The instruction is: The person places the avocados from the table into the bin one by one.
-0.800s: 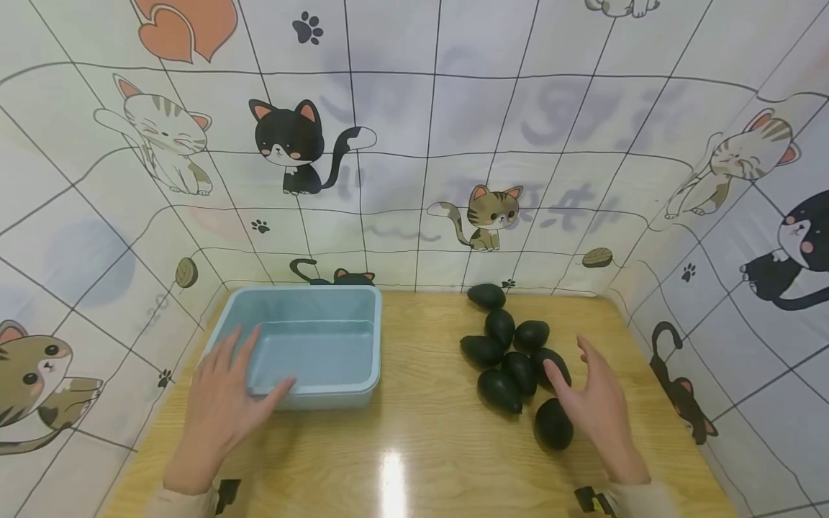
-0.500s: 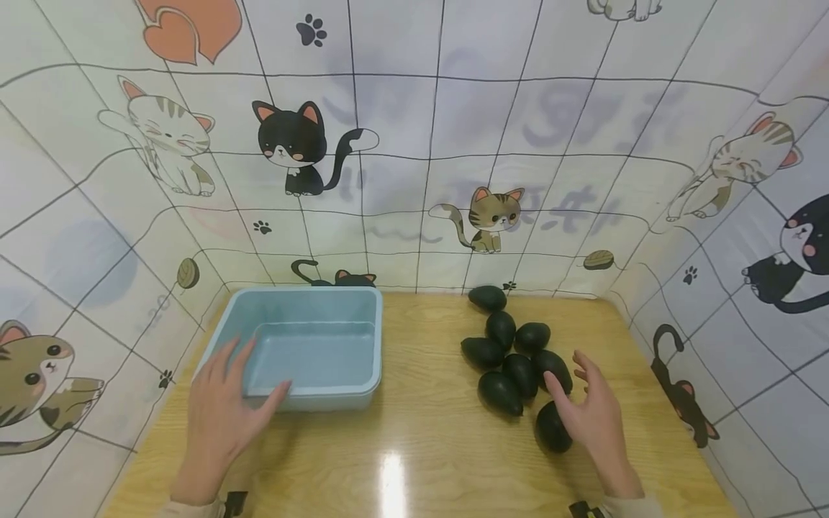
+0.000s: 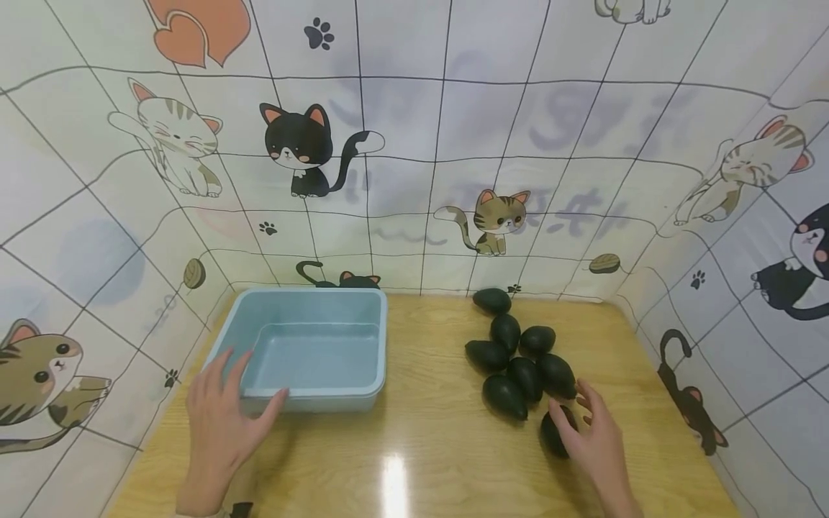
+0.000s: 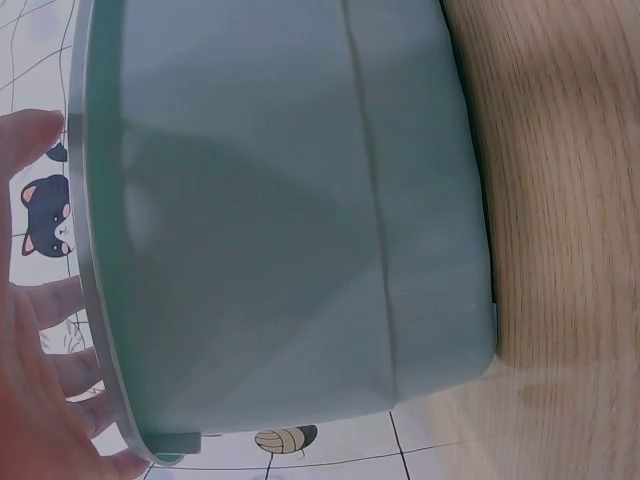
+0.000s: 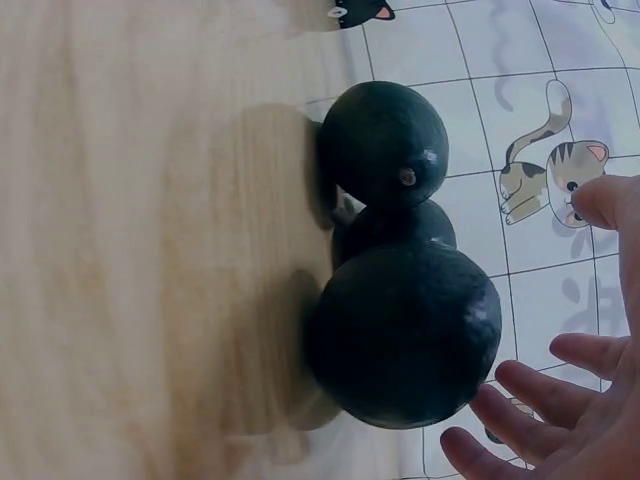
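A light blue plastic tub (image 3: pixel 324 392) stands on the left of the table. My left hand (image 3: pixel 223 424) is at its near left corner, fingers spread and nothing gripped; the left wrist view shows the fingers beside the rim (image 4: pixel 95 240), and contact is hard to tell. To the right lie several dark green avocados (image 3: pixel 504 397). The one closest to me, an avocado (image 3: pixel 553 435), is partly covered by my right hand (image 3: pixel 597 450), whose thumb and fingers are parted above it. In the right wrist view that hand (image 5: pixel 570 410) hovers by the large front avocado (image 5: pixel 400 335).
The wooden table (image 3: pixel 434 360) ends at a cloth backdrop (image 3: pixel 401 165) with cartoon cats, which also rises on both sides. Between the tub and the avocados is bare wood, with a bright light reflection (image 3: pixel 395 485) near the front.
My right hand has come down and back toward the closest avocado. The left hand has drawn slightly toward me along the tub. The head view has shifted a little; the tub and avocados stay put.
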Demonstrator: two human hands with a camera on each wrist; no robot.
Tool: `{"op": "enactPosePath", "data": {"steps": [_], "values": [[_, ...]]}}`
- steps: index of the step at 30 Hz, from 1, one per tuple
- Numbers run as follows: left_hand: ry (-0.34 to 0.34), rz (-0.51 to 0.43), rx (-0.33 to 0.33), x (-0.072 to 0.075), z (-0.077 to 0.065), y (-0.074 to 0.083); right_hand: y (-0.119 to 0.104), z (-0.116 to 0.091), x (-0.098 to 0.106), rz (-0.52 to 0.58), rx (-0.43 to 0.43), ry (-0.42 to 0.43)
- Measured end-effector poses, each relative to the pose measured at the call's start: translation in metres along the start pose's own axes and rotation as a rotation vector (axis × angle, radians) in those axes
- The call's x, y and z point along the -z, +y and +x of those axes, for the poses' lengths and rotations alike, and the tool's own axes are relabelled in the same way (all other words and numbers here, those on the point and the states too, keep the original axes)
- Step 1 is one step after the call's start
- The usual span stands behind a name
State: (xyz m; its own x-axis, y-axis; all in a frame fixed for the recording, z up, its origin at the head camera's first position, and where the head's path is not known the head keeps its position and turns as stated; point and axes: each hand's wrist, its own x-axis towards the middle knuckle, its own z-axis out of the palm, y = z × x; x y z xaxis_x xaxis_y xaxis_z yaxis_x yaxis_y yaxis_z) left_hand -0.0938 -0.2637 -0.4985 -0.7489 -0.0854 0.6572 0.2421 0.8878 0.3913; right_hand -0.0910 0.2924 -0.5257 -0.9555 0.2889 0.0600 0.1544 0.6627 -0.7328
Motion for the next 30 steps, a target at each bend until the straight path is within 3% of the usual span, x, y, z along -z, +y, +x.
{"op": "enactPosePath", "data": {"steps": [7, 20, 30], "values": [[0.02, -0.01, 0.005, -0.002, -0.003, -0.001, 0.007, -0.008, -0.001, -0.019, -0.074, -0.078], [0.063, -0.019, 0.002, -0.004, -0.005, 0.0, 0.015, -0.015, -0.006, -0.119, -0.125, -0.19], [0.071, -0.042, 0.076, -0.004, -0.016, 0.003, 0.027, -0.016, -0.011, -0.17, -0.051, -0.205]]}}
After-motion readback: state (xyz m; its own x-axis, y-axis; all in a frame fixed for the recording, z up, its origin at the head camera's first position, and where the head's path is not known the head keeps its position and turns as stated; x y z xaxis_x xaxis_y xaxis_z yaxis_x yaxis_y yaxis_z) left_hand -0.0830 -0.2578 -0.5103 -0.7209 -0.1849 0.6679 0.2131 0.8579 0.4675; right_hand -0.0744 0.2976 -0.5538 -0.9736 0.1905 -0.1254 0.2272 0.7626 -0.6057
